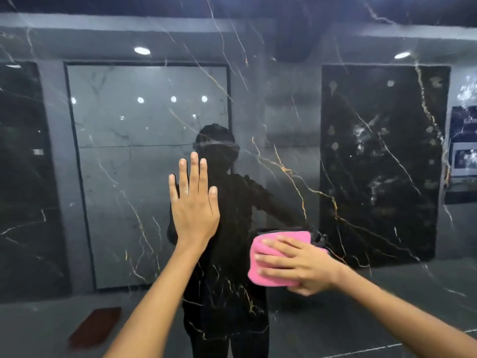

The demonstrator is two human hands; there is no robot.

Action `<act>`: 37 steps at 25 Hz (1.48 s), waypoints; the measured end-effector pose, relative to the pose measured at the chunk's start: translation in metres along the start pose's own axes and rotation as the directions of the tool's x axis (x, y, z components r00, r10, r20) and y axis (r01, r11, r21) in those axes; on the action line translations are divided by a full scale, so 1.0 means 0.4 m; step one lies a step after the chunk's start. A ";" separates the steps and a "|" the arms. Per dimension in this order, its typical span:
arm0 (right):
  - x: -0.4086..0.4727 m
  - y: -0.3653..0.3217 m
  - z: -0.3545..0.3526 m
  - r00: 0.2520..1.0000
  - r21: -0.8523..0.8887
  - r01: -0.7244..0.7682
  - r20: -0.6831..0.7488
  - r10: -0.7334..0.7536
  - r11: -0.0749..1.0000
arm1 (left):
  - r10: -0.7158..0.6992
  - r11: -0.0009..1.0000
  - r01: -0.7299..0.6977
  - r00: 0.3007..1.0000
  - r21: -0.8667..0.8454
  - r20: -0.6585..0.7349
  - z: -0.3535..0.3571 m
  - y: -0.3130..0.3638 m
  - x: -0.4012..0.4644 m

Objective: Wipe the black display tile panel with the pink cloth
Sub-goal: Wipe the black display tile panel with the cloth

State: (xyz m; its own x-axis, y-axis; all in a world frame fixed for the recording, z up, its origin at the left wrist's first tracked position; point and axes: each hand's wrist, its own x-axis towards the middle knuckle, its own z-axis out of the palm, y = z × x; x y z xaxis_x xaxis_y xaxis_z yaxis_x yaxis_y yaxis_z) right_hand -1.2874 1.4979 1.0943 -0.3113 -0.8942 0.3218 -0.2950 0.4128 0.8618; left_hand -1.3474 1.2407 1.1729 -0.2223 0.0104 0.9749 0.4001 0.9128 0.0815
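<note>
The glossy black display tile panel, veined in gold and white, fills the whole view right in front of me. My left hand lies flat against it at centre, fingers straight and pointing up. The folded pink cloth is pressed to the panel at lower right of centre. My right hand lies on top of the cloth with fingers spread toward the left, and the thumb is tucked under the cloth's lower edge.
The panel mirrors the room behind me: a person's dark silhouette, grey and black wall slabs, round ceiling lights, and a reddish-brown mat on the floor at lower left.
</note>
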 end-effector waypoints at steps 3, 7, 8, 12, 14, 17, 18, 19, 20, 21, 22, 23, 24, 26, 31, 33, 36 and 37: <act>-0.007 0.192 -0.069 0.916 0.044 -0.321 -0.241 0.322 0.946 | -0.006 1.000 0.006 1.000 0.026 -0.013 0.002 0.004 -0.003; 0.186 0.348 -0.165 0.585 0.315 -0.649 -0.375 0.719 0.693 | 0.005 0.999 -0.005 1.000 0.054 -0.012 0.003 -0.002 -0.006; 0.213 0.297 -0.141 0.673 0.278 -0.573 -0.378 0.636 0.771 | 0.009 0.999 -0.008 1.000 0.051 -0.012 0.002 -0.002 -0.006; 0.080 -0.054 0.005 0.999 -0.007 0.038 -0.024 -0.039 0.999 | 0.003 0.999 -0.003 1.000 0.045 -0.006 0.001 -0.008 -0.002; -0.023 -0.056 0.010 0.980 0.002 0.192 0.054 -0.192 0.981 | -0.017 0.999 0.016 1.000 0.049 0.002 0.002 -0.003 -0.003; -0.033 0.153 -0.048 0.969 0.015 -0.180 -0.171 0.180 0.984 | -0.012 0.999 0.012 1.000 0.034 0.008 -0.008 0.004 0.004; -0.013 0.221 -0.074 0.888 0.104 -0.377 -0.241 0.391 0.921 | -0.022 1.000 0.022 1.000 -0.008 -0.009 -0.013 0.008 0.003; 0.013 0.254 -0.093 0.792 0.226 -0.502 -0.268 0.549 0.835 | -0.058 0.995 0.055 0.997 -0.084 -0.041 -0.020 0.015 -0.006; 0.040 0.247 -0.093 0.734 0.288 -0.549 -0.283 0.617 0.785 | -0.118 0.979 0.103 0.990 -0.175 -0.078 -0.025 0.027 -0.027; 0.055 0.201 -0.072 0.740 0.272 -0.537 -0.301 0.601 0.798 | -0.181 0.956 0.152 0.978 -0.250 -0.100 -0.027 0.044 -0.066; 0.055 0.118 -0.037 0.823 0.205 -0.454 -0.276 0.497 0.867 | -0.226 0.938 0.191 0.970 -0.289 -0.093 -0.026 0.065 -0.123; 0.036 0.016 0.001 0.928 0.118 -0.300 -0.193 0.318 0.947 | -0.244 0.932 0.216 0.968 -0.291 -0.062 -0.021 0.079 -0.188; -0.009 -0.085 0.042 0.991 0.061 -0.108 -0.077 0.112 0.992 | -0.247 0.936 0.233 0.969 -0.263 -0.019 -0.013 0.082 -0.254; -0.135 -0.193 0.080 0.983 0.075 0.109 0.141 -0.119 0.991 | -0.264 0.950 0.272 0.962 -0.157 0.067 0.009 0.045 -0.361; -0.197 0.065 0.004 0.883 0.154 -0.411 -0.176 0.434 0.898 | -0.208 0.978 0.203 0.971 0.055 0.119 0.048 -0.064 -0.414; -0.073 0.099 -0.021 0.705 0.297 -0.600 -0.244 0.666 0.743 | -0.201 0.979 0.195 0.974 0.063 0.105 0.052 -0.060 -0.415; 0.031 -0.122 0.060 0.910 0.132 -0.359 -0.172 0.378 0.924 | -0.176 0.983 0.168 0.978 0.077 0.115 0.053 -0.071 -0.415; 0.005 -0.222 0.096 0.986 0.064 -0.152 -0.062 0.155 0.986 | -0.171 0.983 0.162 0.979 0.083 0.112 0.055 -0.075 -0.416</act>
State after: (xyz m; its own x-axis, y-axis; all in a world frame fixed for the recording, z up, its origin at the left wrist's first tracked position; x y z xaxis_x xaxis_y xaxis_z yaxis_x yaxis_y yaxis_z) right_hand -1.2964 1.4659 1.0034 -0.2969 -0.8281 0.4754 -0.3013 0.5537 0.7763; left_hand -1.3419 1.2206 1.0038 -0.3854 -0.0998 0.9173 0.2839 0.9331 0.2208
